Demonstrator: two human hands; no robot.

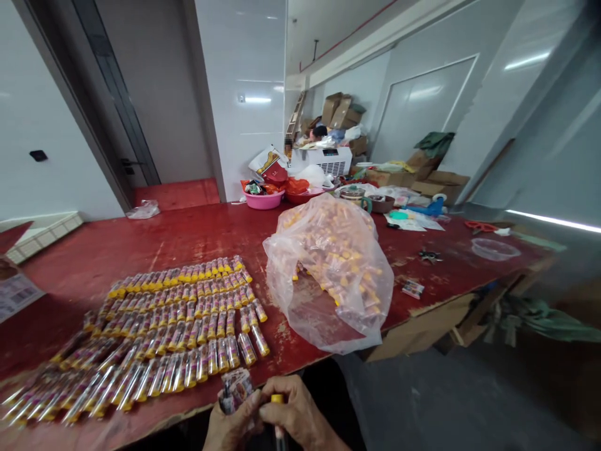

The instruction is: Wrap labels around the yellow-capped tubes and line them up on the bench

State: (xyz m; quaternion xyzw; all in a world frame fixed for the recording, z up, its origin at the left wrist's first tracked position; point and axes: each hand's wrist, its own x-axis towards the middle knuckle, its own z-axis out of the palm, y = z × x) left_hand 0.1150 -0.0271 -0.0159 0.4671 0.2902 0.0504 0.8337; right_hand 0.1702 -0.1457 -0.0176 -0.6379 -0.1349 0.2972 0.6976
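Observation:
My left hand (229, 427) is closed around a small stack of printed cards (238, 383) at the table's front edge. Beside it, my right hand (300, 413) grips a slim tube (277, 399) with a yellow cap, its lower part pointing down. The fingers of both hands almost meet. On the left of the table, several rows of clear tubes (176, 341) with yellow ends and printed wrapping lie side by side. Straight ahead, a clear plastic bag (300, 307) lies open toward me, with many more yellow-ended tubes inside.
The red table (164, 235) has a worn surface. Behind the bag stand a pink basin (264, 199) and a lidded glass jar (353, 193). To the right lie a small printed packet (413, 289), red-handled scissors (482, 226) and a clear plastic lid (494, 249). A carton (19, 291) sits far left.

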